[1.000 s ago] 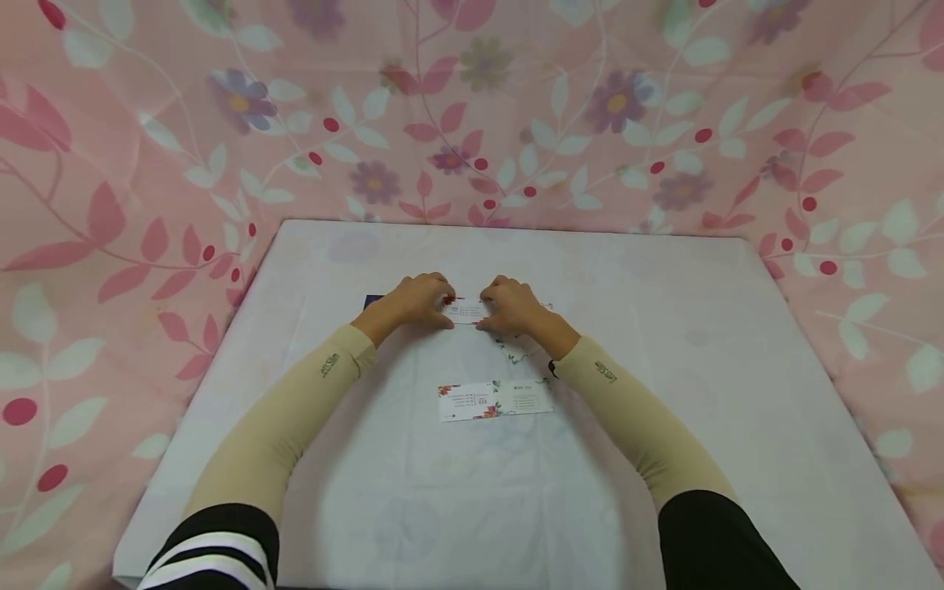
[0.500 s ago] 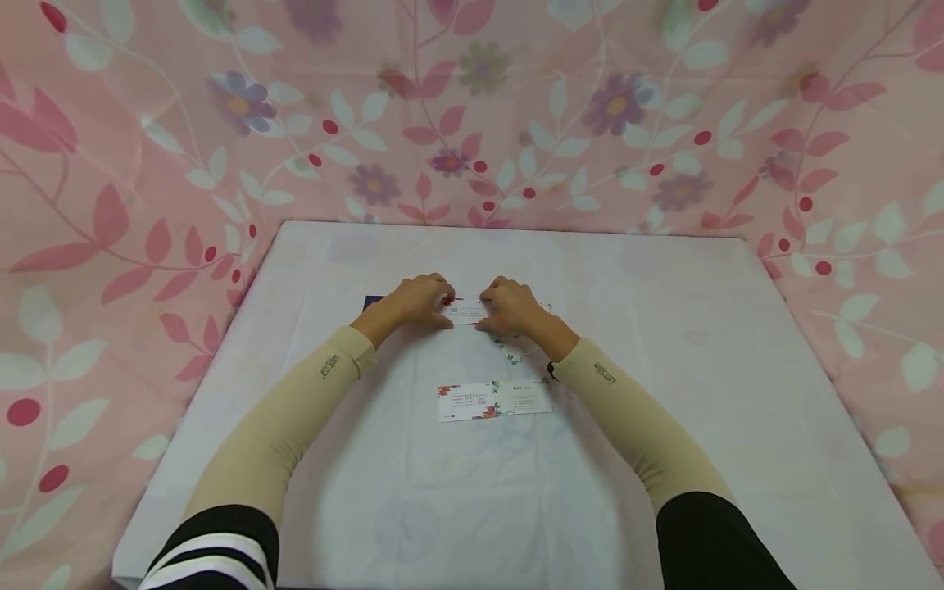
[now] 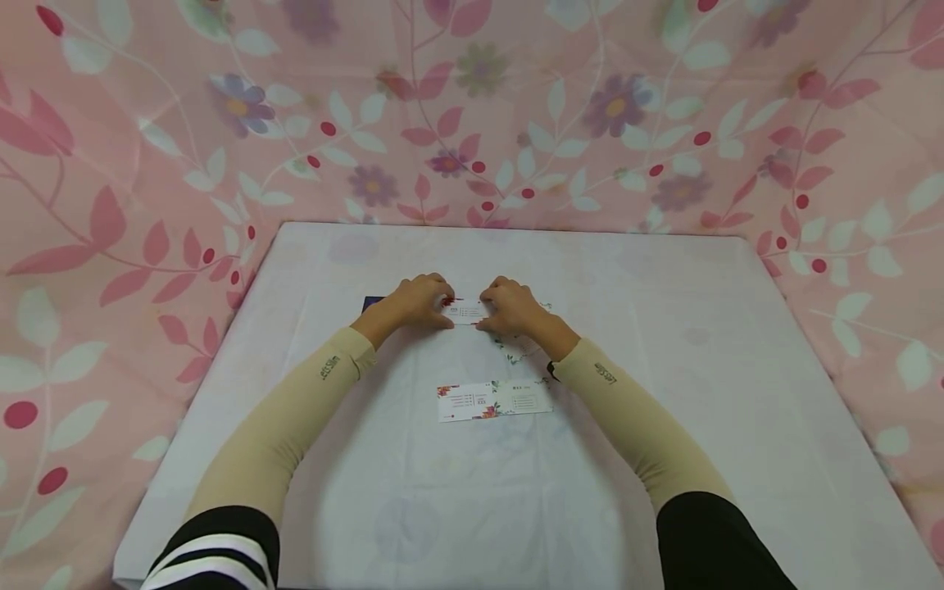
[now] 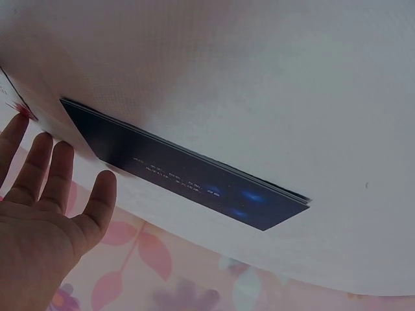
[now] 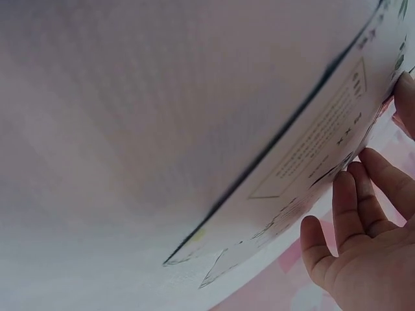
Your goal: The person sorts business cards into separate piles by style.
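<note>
In the head view a small white card with red flowers [image 3: 466, 311] lies flat between both hands. My left hand [image 3: 419, 301] grips its left end, thumb at the near edge and fingertips at the far edge. At the right end, my right hand [image 3: 512, 306] holds it the same way. The left wrist view has a dark blue stack of cards [image 4: 188, 165] beside the left hand [image 4: 45, 220]. White cards with green leaves [image 5: 314, 133] lie beside the right hand [image 5: 369, 240], partly hidden from the head camera by that hand and wrist.
Nearer the body, another red-flowered card [image 3: 465, 401] lies joined edge to edge with a green-leaf card [image 3: 525, 397]. A white cloth [image 3: 354, 508] covers the table. Pink floral fabric [image 3: 472, 115] stands behind and at both sides.
</note>
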Demonstrator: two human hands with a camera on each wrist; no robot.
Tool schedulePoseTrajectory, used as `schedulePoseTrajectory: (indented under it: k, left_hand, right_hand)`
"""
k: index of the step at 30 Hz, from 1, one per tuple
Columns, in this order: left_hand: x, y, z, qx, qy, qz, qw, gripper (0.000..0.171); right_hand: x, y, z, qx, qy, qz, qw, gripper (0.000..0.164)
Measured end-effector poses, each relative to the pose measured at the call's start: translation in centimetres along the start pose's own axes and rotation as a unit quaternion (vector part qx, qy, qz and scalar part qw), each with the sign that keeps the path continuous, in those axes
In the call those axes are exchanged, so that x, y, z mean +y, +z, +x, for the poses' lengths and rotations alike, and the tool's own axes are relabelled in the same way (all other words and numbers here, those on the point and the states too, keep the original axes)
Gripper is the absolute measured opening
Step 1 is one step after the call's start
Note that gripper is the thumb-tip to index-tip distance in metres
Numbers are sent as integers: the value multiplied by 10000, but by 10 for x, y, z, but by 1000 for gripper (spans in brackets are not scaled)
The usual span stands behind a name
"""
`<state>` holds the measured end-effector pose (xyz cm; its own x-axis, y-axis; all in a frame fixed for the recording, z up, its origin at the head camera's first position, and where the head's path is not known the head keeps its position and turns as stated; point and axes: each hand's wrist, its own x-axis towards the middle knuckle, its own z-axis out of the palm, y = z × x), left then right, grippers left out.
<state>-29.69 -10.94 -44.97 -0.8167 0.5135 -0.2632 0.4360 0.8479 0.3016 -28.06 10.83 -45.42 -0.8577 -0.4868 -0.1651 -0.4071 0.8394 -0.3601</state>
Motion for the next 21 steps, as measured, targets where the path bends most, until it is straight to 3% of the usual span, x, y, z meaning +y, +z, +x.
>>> schedulePoseTrajectory:
  k: [6,10,16,21]
  left_hand:
    - [0,2,-3,93,-14,14,10000,60]
    - [-2,5,-10,488,-10,238,9985,69]
    - [-1,7,-40,949,379,568,9931,78]
    - [0,16,-68,1055,619,1040,9870,79]
  right_hand:
    - [-2,2,0,28,16,-28,10000,65]
    - [-5,-1,-5,364,-47,105,9993,80]
    - [-1,-4,-28,1070,-317,95,9937,97]
    - [9,1,-55,1134,-401,-125,9927,100]
